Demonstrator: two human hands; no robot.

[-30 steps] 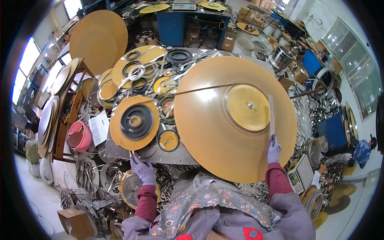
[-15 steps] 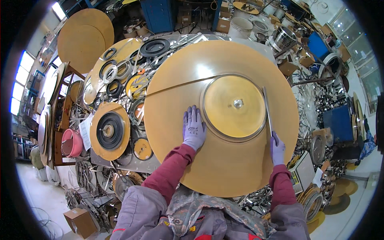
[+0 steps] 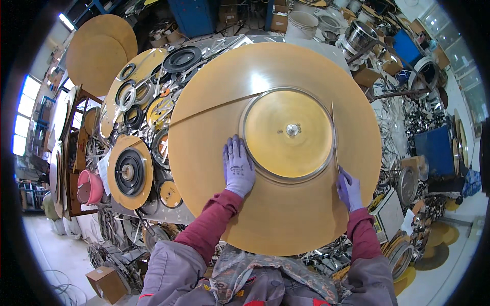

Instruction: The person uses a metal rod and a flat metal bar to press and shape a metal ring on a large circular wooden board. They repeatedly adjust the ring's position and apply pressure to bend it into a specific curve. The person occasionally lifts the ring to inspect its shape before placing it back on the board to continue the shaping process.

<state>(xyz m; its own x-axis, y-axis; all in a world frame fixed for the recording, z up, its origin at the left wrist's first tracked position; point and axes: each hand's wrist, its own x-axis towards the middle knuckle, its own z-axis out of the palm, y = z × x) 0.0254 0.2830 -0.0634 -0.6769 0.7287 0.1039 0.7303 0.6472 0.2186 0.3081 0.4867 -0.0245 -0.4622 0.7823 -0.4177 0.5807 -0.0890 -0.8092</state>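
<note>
A large tan disc (image 3: pixel 204 168) lies flat before me. At its middle is a smaller yellow disc (image 3: pixel 270 137) with a silver nut-like fitting (image 3: pixel 292 129), and a metal ring (image 3: pixel 248 153) runs around its rim. A thin metal strip (image 3: pixel 214 108) stretches over the big disc from its left edge to the ring. My gloved left hand (image 3: pixel 239 171) rests flat on the big disc, left of the ring, fingers out. In my gloved right hand (image 3: pixel 349 190) is a long thin metal bar (image 3: pixel 334 127), its length running along the ring's right side.
Left of the big disc, the table carries black rings (image 3: pixel 182 58), loose metal strips and a smaller tan disc (image 3: pixel 144 188) with black rings on it. A pink bucket (image 3: pixel 90 187) stands further left. Metal scrap (image 3: pixel 403 127) heaps up on the right.
The view has shifted, so the discs sit slightly further left in it. The bar in my right hand has turned and now appears narrower, closer to the ring. My left hand stays flat on the disc.
</note>
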